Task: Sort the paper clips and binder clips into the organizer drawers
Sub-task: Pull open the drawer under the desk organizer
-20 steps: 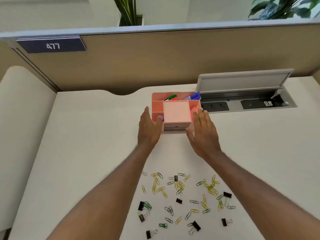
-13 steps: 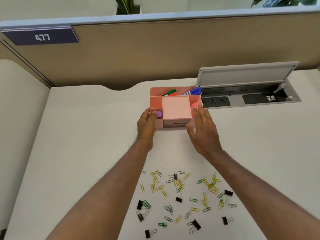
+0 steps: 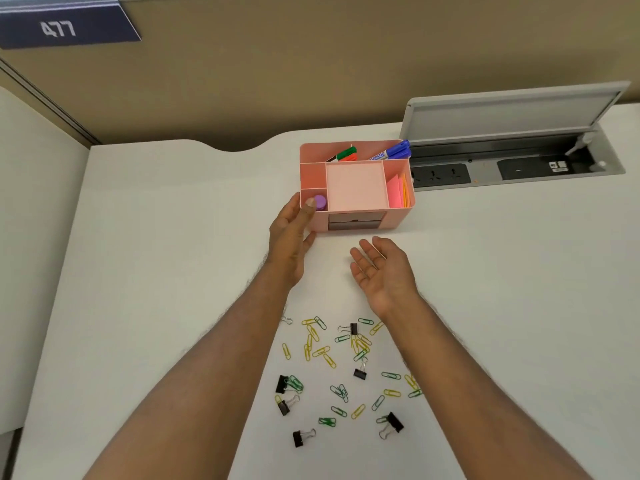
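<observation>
While left hand [image 3: 289,237] grips organizer [image 3: 356,183], drawers [image 3: 356,221] face person

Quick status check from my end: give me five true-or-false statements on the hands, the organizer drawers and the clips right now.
1. The left hand touches the pink organizer at its left front corner. True.
2. The right hand grips the organizer. False: it is open, palm up, on the near side of the organizer and apart from it.
3. Both grey drawers look shut. True.
4. A binder clip lies among paper clips on the desk. True.
5. Some clips already sit in the organizer's top compartments. False: those hold markers, sticky notes and a purple cap.
</observation>
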